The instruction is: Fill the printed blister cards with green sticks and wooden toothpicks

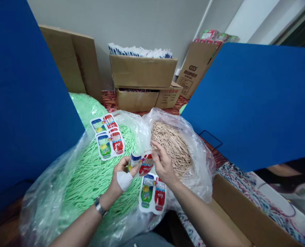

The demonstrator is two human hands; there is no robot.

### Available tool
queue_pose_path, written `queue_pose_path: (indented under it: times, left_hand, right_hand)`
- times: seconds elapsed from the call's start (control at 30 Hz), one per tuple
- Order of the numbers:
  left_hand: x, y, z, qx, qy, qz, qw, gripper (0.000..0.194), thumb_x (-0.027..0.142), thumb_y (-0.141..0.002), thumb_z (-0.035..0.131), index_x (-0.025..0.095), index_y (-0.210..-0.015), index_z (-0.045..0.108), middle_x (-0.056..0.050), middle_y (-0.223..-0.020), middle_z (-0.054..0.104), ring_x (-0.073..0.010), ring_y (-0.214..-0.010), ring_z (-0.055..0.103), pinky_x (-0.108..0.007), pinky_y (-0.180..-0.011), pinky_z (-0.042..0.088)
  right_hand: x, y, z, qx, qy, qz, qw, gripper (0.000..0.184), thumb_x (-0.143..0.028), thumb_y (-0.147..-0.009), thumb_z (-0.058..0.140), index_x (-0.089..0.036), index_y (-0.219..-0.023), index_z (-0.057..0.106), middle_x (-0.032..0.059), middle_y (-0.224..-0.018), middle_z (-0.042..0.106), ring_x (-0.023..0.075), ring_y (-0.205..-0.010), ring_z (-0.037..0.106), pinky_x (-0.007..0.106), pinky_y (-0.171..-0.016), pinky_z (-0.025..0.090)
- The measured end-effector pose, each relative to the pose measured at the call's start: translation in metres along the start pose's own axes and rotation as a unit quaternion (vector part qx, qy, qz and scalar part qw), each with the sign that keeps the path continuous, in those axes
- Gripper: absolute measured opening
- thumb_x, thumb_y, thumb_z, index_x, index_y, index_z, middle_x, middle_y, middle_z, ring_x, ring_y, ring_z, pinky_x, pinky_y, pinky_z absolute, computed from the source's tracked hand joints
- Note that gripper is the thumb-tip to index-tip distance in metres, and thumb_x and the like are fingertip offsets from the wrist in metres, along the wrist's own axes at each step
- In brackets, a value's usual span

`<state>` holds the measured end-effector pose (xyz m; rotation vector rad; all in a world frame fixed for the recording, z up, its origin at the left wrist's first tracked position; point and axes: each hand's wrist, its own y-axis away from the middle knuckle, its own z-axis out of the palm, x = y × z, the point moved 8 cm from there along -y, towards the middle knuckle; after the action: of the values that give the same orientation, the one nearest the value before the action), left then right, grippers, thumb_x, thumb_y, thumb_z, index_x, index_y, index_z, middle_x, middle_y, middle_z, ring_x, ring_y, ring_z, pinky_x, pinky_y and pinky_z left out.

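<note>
Hands (165, 167), packet (144, 163) between, left pinching, right perhaps touching

Packet (145, 166) partly behind fingers (162, 158), blue panels (260, 103) cropped

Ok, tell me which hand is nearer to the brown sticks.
Right. The right hand is at the left edge of the brown sticks in the picture; the left hand is farther left, over the green sticks, holding a printed packet.

Stacked cardboard boxes (143, 72) stand by a grey wall (142, 22) between blue panels (260, 103).
</note>
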<state>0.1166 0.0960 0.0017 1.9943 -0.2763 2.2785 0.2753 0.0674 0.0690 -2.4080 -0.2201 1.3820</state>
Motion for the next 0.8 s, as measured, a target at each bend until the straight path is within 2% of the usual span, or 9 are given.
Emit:
queue_pose_path:
  times: [0.13,0.23,0.3,0.37,0.43,0.5,0.57,0.63,0.8]
  left_hand:
    - [0.0,0.0,-0.021,0.013,-0.004,-0.016,1.0,0.024,0.034,-0.069,0.073,0.015,-0.071,0.058,0.0,-0.065,0.062,-0.0139,-0.059,0.056,-0.025,-0.057,0.046]
    - [0.011,0.002,-0.029,0.011,-0.054,-0.001,0.998,0.027,0.035,-0.068,0.074,0.016,-0.067,0.057,0.002,-0.06,0.056,-0.0122,-0.055,0.051,-0.023,-0.051,0.041]
    - [0.023,0.003,-0.031,0.001,-0.101,0.03,0.994,0.029,0.036,-0.068,0.074,0.016,-0.063,0.053,0.004,-0.056,0.049,-0.0095,-0.052,0.044,-0.021,-0.049,0.037]
    - [0.037,0.001,-0.034,0.0,-0.152,0.068,0.986,0.03,0.034,-0.069,0.074,0.016,-0.061,0.051,0.005,-0.056,0.045,-0.0078,-0.051,0.039,-0.02,-0.048,0.033]
    - [0.048,-0.002,-0.041,-0.007,-0.183,0.086,0.979,0.025,0.032,-0.07,0.073,0.016,-0.068,0.053,0.005,-0.06,0.048,-0.008,-0.054,0.04,-0.019,-0.049,0.034]
    - [0.054,-0.005,-0.048,-0.038,-0.196,0.082,0.976,0.023,0.033,-0.072,0.071,0.016,-0.081,0.058,0.003,-0.069,0.055,-0.0095,-0.059,0.045,-0.02,-0.053,0.037]
    - [0.054,-0.006,-0.055,-0.08,-0.212,0.06,0.972,0.022,0.036,-0.076,0.066,0.016,-0.084,0.061,0.002,-0.072,0.058,-0.0107,-0.061,0.048,-0.021,-0.055,0.039]
    - [0.055,-0.005,-0.064,-0.096,-0.245,0.046,0.964,0.024,0.038,-0.078,0.063,0.015,-0.073,0.061,0.002,-0.065,0.056,-0.0108,-0.058,0.048,-0.021,-0.055,0.038]
    - [0.063,0.001,-0.089,-0.003,-0.328,0.098,0.939,0.03,0.036,-0.072,0.07,0.015,-0.06,0.052,0.004,-0.059,0.046,-0.0095,-0.056,0.04,-0.021,-0.052,0.032]
  right_hand:
    - [-0.01,-0.004,0.014,-0.104,0.045,-0.063,0.992,0.049,-0.03,-0.096,0.038,-0.023,-0.144,0.03,0.0032,-0.088,0.07,0.0154,-0.074,0.066,0.029,-0.073,0.052]
    - [-0.027,-0.018,0.015,-0.097,0.05,-0.127,0.986,0.052,-0.035,-0.095,0.043,-0.023,-0.143,0.029,0.0074,-0.108,0.068,0.0175,-0.094,0.064,0.032,-0.082,0.051]
    - [-0.043,-0.026,0.027,-0.11,0.083,-0.203,0.969,0.044,-0.043,-0.09,0.052,-0.021,-0.127,0.049,0.0086,-0.107,0.067,0.019,-0.096,0.063,0.033,-0.083,0.049]
    - [-0.057,-0.032,0.044,-0.122,0.13,-0.274,0.945,0.033,-0.049,-0.086,0.055,-0.02,-0.096,0.064,0.0052,-0.084,0.069,0.0172,-0.08,0.062,0.032,-0.081,0.046]
    - [-0.067,-0.039,0.057,-0.104,0.174,-0.312,0.928,0.039,-0.052,-0.087,0.052,-0.019,-0.07,0.061,0.001,-0.063,0.062,0.0138,-0.064,0.056,0.031,-0.079,0.044]
    - [-0.074,-0.044,0.064,-0.084,0.196,-0.335,0.918,0.045,-0.052,-0.09,0.048,-0.019,-0.059,0.054,-0.0011,-0.054,0.054,0.0121,-0.056,0.049,0.029,-0.076,0.043]
    - [-0.083,-0.045,0.071,-0.084,0.202,-0.361,0.906,0.046,-0.049,-0.091,0.046,-0.019,-0.057,0.05,-0.0017,-0.054,0.051,0.0119,-0.055,0.046,0.028,-0.073,0.042]
    - [-0.09,-0.043,0.078,-0.095,0.21,-0.388,0.892,0.042,-0.044,-0.093,0.046,-0.02,-0.059,0.051,-0.0012,-0.056,0.051,0.0123,-0.057,0.047,0.028,-0.073,0.043]
    - [-0.098,-0.035,0.09,-0.117,0.201,-0.402,0.886,0.024,-0.029,-0.094,0.044,-0.02,-0.079,0.06,0.0011,-0.07,0.06,0.0147,-0.071,0.055,0.031,-0.08,0.043]
